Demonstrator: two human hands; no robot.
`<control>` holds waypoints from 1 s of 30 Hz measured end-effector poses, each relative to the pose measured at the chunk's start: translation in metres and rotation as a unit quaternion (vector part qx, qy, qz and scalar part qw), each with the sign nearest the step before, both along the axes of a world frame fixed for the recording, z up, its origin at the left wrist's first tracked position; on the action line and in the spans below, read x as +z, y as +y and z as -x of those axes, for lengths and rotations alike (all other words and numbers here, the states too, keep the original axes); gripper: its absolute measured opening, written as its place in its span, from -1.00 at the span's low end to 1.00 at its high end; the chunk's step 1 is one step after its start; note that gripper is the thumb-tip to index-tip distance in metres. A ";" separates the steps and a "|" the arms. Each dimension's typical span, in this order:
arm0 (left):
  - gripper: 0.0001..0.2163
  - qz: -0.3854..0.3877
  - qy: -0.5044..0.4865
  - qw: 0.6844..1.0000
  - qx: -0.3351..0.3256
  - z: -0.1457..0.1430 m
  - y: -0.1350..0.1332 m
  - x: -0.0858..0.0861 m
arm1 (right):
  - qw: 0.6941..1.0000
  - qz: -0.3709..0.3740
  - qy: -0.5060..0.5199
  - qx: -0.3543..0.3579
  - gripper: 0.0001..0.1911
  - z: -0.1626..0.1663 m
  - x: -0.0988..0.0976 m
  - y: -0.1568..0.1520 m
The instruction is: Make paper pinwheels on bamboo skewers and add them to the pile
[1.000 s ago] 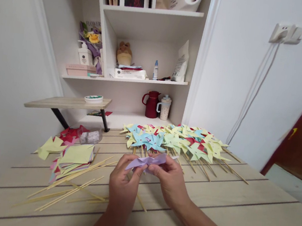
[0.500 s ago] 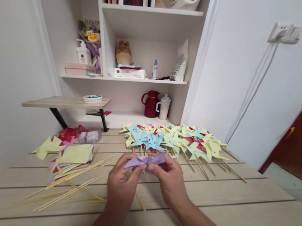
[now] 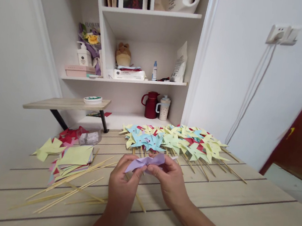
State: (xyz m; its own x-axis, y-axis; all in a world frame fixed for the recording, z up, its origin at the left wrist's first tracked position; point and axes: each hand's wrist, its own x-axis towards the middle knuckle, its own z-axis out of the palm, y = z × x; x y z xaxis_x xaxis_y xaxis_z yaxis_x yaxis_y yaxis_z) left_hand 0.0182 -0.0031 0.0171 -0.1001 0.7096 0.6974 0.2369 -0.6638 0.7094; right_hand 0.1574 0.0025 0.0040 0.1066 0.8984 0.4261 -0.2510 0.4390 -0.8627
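Observation:
A purple paper pinwheel is held between both hands above the middle of the table. My left hand pinches its left side, thumb in front and fingers behind. On the other side my right hand grips it with thumb and fingers near the centre. Whatever lies behind the paper is hidden by the fingers. Just beyond stand rows of finished-looking paper pinwheels in blue, green, yellow and red, lying on thin sticks. To the left of my hands lie loose wooden sticks.
A stack of coloured paper squares lies at the left, beside a yellow-green pinwheel shape and red paper pieces. A clear plastic box sits behind the stack. A small raised wooden shelf overhangs the table's back left.
Both hands keep hold of the purple pinwheel in almost the same place. Its left blade tilts slightly differently, and the camera view has shifted a little.

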 end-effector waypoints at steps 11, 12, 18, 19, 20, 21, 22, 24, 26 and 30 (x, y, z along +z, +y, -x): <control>-0.96 -0.110 0.072 0.987 0.097 0.003 0.002 -0.005 | 1.000 0.000 -0.011 -0.012 -0.78 -0.001 0.001 0.000; -0.95 -0.130 0.081 0.983 0.101 0.004 0.003 -0.005 | 1.000 0.004 -0.016 -0.014 -0.75 -0.001 0.001 0.000; -0.85 -0.225 0.151 0.956 0.116 0.006 0.003 -0.005 | 0.997 -0.062 -0.049 -0.009 -0.91 -0.003 0.000 -0.002; -0.85 -0.233 0.161 0.952 0.119 0.006 0.003 -0.005 | 0.995 -0.081 -0.053 -0.010 -0.92 -0.003 0.000 -0.002; -0.84 -0.239 0.169 0.948 0.122 0.007 0.002 -0.006 | 0.994 -0.096 -0.056 -0.011 -0.92 -0.003 0.001 -0.002; -0.83 -0.245 0.177 0.945 0.126 0.007 0.001 -0.006 | 0.993 -0.105 -0.060 -0.014 -0.91 -0.003 0.001 -0.003; -0.82 -0.253 0.185 0.941 0.128 0.008 0.001 -0.006 | 0.992 -0.111 -0.065 -0.017 -0.90 -0.003 0.002 -0.003; -0.79 -0.274 0.200 0.931 0.133 0.008 0.000 -0.006 | 0.990 -0.120 -0.074 -0.028 -0.90 -0.004 0.002 -0.005; -0.76 -0.299 0.216 0.919 0.135 0.009 -0.001 -0.006 | 0.987 -0.132 -0.085 -0.041 -0.90 -0.004 0.003 -0.007; -0.76 -0.337 0.243 0.897 0.154 0.010 -0.003 -0.002 | 0.977 -0.169 -0.110 -0.070 -0.91 -0.005 0.006 -0.010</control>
